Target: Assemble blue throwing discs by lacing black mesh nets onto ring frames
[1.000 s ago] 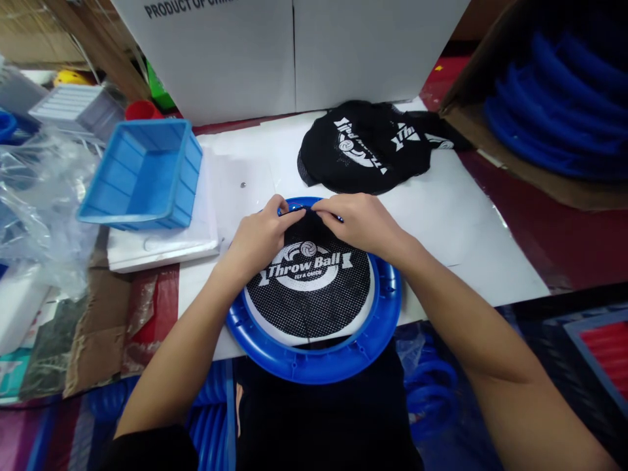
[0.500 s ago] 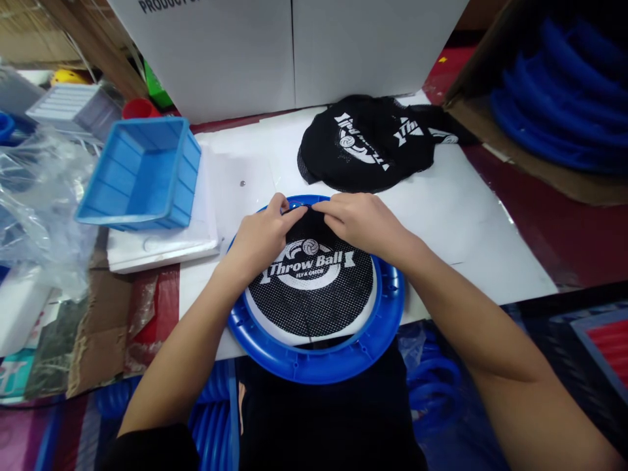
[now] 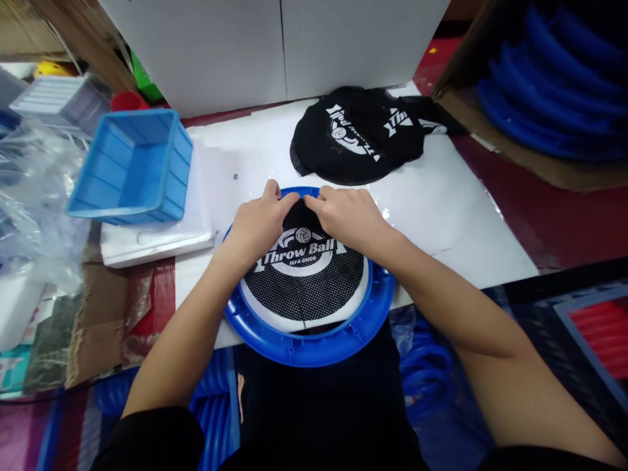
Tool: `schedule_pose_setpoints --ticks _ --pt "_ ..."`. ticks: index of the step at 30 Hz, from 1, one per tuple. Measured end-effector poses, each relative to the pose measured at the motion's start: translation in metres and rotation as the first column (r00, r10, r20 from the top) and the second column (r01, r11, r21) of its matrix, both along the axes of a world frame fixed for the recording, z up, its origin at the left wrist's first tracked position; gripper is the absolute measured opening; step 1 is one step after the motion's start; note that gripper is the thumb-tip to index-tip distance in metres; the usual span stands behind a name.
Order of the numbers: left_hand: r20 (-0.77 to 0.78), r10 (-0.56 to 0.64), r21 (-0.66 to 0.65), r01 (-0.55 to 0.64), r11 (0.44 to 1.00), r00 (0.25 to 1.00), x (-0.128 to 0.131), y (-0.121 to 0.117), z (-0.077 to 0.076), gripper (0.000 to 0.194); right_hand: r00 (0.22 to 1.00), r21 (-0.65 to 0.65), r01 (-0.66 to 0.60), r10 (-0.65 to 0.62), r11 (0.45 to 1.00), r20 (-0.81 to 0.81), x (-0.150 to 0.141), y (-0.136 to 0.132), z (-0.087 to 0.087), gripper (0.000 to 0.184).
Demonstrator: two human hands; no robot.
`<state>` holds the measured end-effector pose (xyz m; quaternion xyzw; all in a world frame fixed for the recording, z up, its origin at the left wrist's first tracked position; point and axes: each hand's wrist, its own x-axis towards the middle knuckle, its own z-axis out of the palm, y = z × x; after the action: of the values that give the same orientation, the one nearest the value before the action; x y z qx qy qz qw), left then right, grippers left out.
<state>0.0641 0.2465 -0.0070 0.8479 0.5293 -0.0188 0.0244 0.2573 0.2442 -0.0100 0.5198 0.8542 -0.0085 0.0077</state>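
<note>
White panels [image 3: 363, 52] with a dark seam stand at the back, well beyond the fingers [image 3: 271, 190]. A white sheet [image 3: 432, 216] covers much of the red tabletop [image 3: 530, 222], running under the hands and out to their right.

Left hand [image 3: 260, 226] and right hand [image 3: 350, 219] come together at the far side of a blue ring [image 3: 314, 350]. Their fingers are bent and closed on the rim there, thumb tips close together; what lies pinched beneath them is hidden. The ring spreads from the fingers toward the person, its near side jutting past the sheet's edge. Inside it, just below the thumbs, lies black mesh [image 3: 304, 288] printed "Throw Ball", with a gap between cloth and ring on the side away from the fingers.

Just beyond the right fingers, more black cloth [image 3: 343, 160] with white print lies in an overlapping heap. Left of the left fingers, a blue bin [image 3: 140, 173] sits on a white slab [image 3: 196, 232], with clear plastic bags [image 3: 44, 190] farther out. Well to the right and beyond the fingers, stacked blue rings [image 3: 544, 98] rest in a cardboard box [image 3: 510, 163].
</note>
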Motion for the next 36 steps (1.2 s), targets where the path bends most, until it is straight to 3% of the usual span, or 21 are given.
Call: schedule_pose_setpoints --ticks 5,8,10,13,16,18,22,26,30,36 --pt "0.018 -0.035 0.012 0.035 0.999 0.999 -0.008 -0.002 -0.003 0.054 0.996 -0.025 -0.064 0.062 0.998 -0.061 0.008 0.008 0.000 0.038" --pt "0.081 -0.076 0.078 0.070 0.995 0.994 -0.015 -0.017 0.008 0.048 0.977 -0.035 -0.089 0.080 0.995 -0.199 0.022 0.009 0.011 0.036" --pt "0.126 -0.113 0.086 0.102 0.991 0.986 -0.017 -0.036 0.019 0.035 0.962 0.002 -0.091 0.089 0.996 -0.257 0.032 -0.003 0.020 0.031" --pt "0.196 -0.249 -0.041 0.262 0.964 0.948 -0.019 -0.073 0.026 0.022 0.919 0.038 -0.168 0.170 0.985 -0.356 0.044 -0.048 0.028 0.023" --pt "0.239 -0.320 -0.184 0.367 0.912 0.917 -0.023 -0.099 0.016 0.035 0.871 0.041 -0.266 0.258 0.963 -0.418 0.043 -0.111 0.022 0.019" --pt "0.258 -0.298 -0.209 0.354 0.911 0.919 -0.026 -0.108 0.007 0.037 0.861 0.070 -0.226 0.233 0.972 -0.452 0.035 -0.147 0.009 0.018" --pt "0.303 -0.308 -0.153 0.365 0.918 0.902 -0.028 -0.118 -0.001 0.007 0.814 0.172 -0.067 0.153 0.983 -0.560 0.014 -0.183 -0.022 0.022" --pt "0.322 -0.270 0.050 0.269 0.962 0.907 -0.023 -0.142 -0.003 0.013 0.778 0.308 0.009 0.187 0.951 -0.600 0.007 -0.180 -0.042 0.032" --pt "0.460 -0.200 0.264 0.082 0.961 0.865 -0.017 -0.164 -0.013 0.015 0.708 0.356 0.081 0.197 0.931 -0.678 0.006 -0.172 -0.043 0.034" --pt "0.577 -0.179 0.334 -0.031 0.942 0.797 -0.007 -0.169 -0.028 0.015 0.760 0.411 0.068 0.219 0.909 -0.611 -0.006 -0.163 -0.041 0.022"
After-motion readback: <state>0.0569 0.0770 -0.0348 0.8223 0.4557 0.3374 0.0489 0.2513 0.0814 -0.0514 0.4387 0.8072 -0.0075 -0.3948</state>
